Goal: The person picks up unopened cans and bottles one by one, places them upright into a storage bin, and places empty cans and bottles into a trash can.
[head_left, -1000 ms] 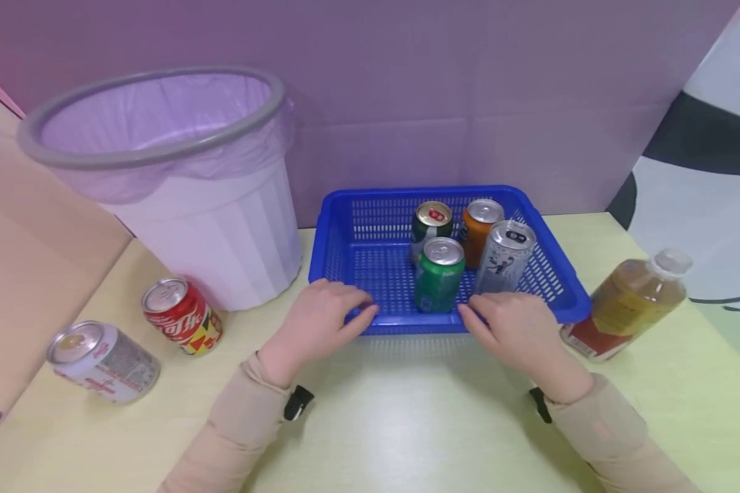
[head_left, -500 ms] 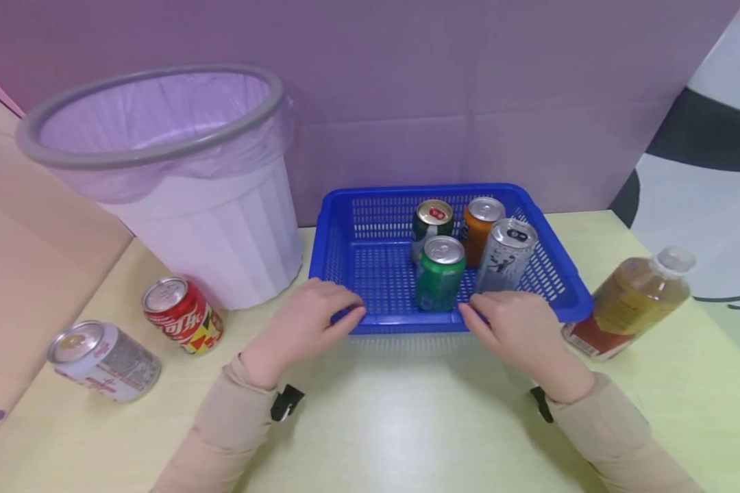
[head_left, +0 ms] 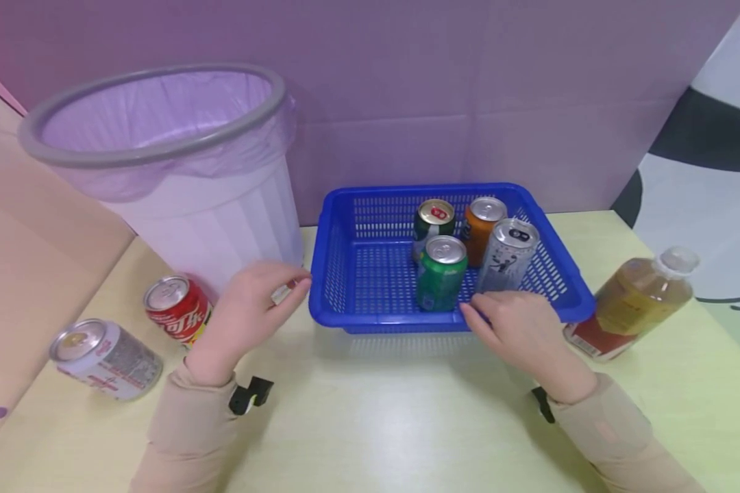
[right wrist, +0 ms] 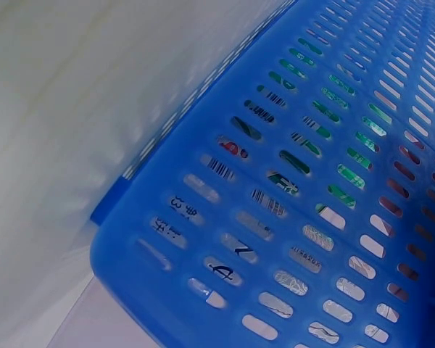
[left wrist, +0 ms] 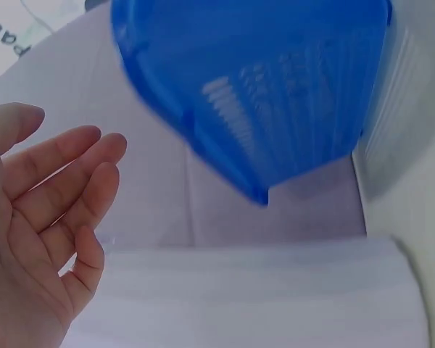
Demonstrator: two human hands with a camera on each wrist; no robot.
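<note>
My left hand (head_left: 255, 305) hovers left of the blue plastic basket (head_left: 401, 322), overlapping the edge of a red drink can (head_left: 175, 311) in the head view. In the left wrist view its fingers (left wrist: 65, 174) are loosely bent around nothing. My right hand (head_left: 518, 329) grips the basket's front rim near the right corner, fingers over the edge. Several cans stand in the right half of the basket: a green one (head_left: 440, 281), a dark green one with a gold top (head_left: 430, 233), an orange one (head_left: 477, 236) and a silver one (head_left: 504, 263).
A white trash bin (head_left: 240, 212) with a purple liner rises at the back left. A pale can (head_left: 114, 366) stands front left beside the red one. Right of the basket stands a bottle of amber drink (head_left: 632, 308). A purple wall (head_left: 395, 89) closes off the back.
My left hand has let go of the basket's front rim and moved left toward the red can. My right hand has stayed on the rim; the basket and cans look unmoved.
</note>
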